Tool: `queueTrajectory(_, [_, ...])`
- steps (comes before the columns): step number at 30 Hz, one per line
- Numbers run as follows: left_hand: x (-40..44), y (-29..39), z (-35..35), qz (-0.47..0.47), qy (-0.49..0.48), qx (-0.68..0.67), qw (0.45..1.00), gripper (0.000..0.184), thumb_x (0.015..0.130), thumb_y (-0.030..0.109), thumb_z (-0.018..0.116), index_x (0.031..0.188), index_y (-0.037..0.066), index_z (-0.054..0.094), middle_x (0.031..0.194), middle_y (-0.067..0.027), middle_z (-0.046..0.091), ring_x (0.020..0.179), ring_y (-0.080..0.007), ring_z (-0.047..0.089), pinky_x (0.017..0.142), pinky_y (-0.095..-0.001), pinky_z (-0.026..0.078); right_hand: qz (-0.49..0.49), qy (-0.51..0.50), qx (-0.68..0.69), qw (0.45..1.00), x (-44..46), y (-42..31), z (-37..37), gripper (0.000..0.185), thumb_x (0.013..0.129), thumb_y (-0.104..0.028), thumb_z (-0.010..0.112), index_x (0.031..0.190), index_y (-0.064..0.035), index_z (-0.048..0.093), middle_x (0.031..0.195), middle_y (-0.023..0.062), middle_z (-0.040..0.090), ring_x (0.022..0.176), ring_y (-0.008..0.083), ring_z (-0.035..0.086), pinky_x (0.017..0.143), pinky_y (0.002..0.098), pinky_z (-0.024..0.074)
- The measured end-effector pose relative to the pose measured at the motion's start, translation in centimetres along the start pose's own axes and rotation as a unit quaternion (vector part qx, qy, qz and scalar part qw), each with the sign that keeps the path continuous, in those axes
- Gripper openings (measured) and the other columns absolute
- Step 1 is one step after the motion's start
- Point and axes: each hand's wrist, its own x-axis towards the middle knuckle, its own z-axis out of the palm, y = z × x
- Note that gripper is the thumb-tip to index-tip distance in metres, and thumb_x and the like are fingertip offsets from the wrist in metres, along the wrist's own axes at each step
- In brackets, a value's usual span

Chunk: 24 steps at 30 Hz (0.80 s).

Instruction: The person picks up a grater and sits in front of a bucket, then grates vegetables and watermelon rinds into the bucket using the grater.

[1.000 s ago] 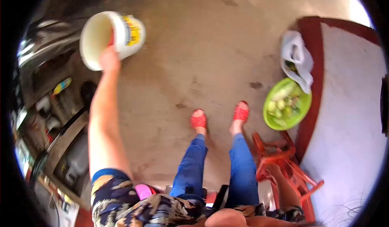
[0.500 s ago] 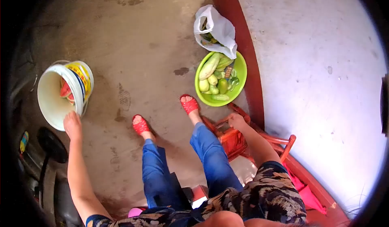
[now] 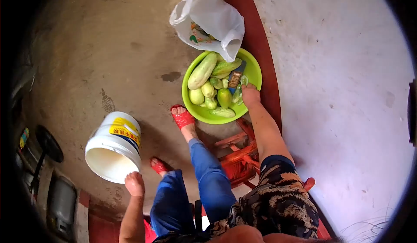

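My left hand (image 3: 134, 183) is closed on the rim of a white plastic bucket (image 3: 114, 149) with a yellow label. The bucket is tipped, its mouth facing me, and no contents show inside. At the right side of a lime-green basin (image 3: 186, 96), my right hand (image 3: 250, 94) has its fingers curled beside small green pieces; what they grip is hidden. Large pale-green cucumbers (image 3: 203, 71), smaller rounded green vegetables (image 3: 224, 98) and a blue board with a tan slotted insert (image 3: 236, 79) lie in the basin.
A white plastic bag (image 3: 210, 15) stands behind the basin, touching it. A red wooden chair (image 3: 236, 162) is close by my right leg. Along the right runs a pale wall or panel (image 3: 339, 91) with a dark-red border. A grey cylinder (image 3: 61, 204) stands at lower left.
My left hand has brought the bucket right and closer to me; the watermelon pieces seen in it before no longer show. My right hand has moved from the red chair to the basin.
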Motion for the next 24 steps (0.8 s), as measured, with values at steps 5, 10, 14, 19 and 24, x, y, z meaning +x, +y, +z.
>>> queueTrajectory(5, [-2.9,8.9,-6.8,0.029,0.078,-0.143,0.986,0.030,0.071,0.001,0.058,0.100,0.003,0.055,0.093,-0.0133,0.057,0.087,-0.0302,0.054,0.075,-0.0367,0.043,0.021,0.002,0.083,0.996,-2.2,3.3,-0.7,0.026,0.077,-0.011,0.050,0.103,-0.0057,0.052,0.100,0.0170,0.051,0.090,0.0323,0.054,0.073,0.0401,0.0471])
queueTrajectory(10, [3.5,20.0,-9.3,0.060,-0.117,-0.433,0.892,0.038,0.080,0.014,0.057,0.115,0.000,0.049,0.108,-0.0154,0.055,0.104,-0.0250,0.051,0.088,-0.0321,0.040,-0.080,0.000,0.245,0.966,-9.6,2.7,-4.9,0.032,0.071,-0.008,0.058,0.103,-0.0036,0.054,0.096,0.0192,0.053,0.086,0.0344,0.055,0.076,0.0402,0.0458])
queueTrajectory(14, [10.5,29.0,-8.3,0.160,-0.313,-0.582,0.733,0.059,0.085,0.041,0.049,0.127,0.002,0.037,0.120,-0.0112,0.048,0.111,-0.0187,0.043,0.094,-0.0296,0.033,-0.253,-0.093,0.395,0.878,-14.0,-3.0,-9.2,0.036,0.072,-0.014,0.063,0.106,-0.0032,0.053,0.095,0.0141,0.057,0.087,0.0250,0.057,0.076,0.0354,0.0462])
queueTrajectory(19, [14.6,29.7,-6.8,0.108,-0.403,-0.576,0.703,0.040,0.085,0.034,0.055,0.108,0.002,0.057,0.099,-0.0020,0.059,0.093,-0.0100,0.051,0.084,-0.0228,0.039,-0.058,-0.120,0.587,0.799,-6.1,-0.7,-5.8,0.033,0.080,-0.017,0.056,0.106,0.0015,0.051,0.086,0.0115,0.061,0.063,0.0182,0.057,0.059,0.0309,0.0467])
queueTrajectory(24, [15.3,26.6,-3.8,0.035,-0.353,-0.627,0.694,0.038,0.085,0.032,0.055,0.107,0.001,0.057,0.099,-0.0028,0.058,0.091,-0.0100,0.051,0.083,-0.0230,0.039,0.042,-0.001,0.213,0.976,5.6,1.8,0.6,0.035,0.086,-0.013,0.033,0.119,-0.0047,0.044,0.097,0.0219,0.059,0.086,0.0381,0.057,0.075,0.0423,0.0457])
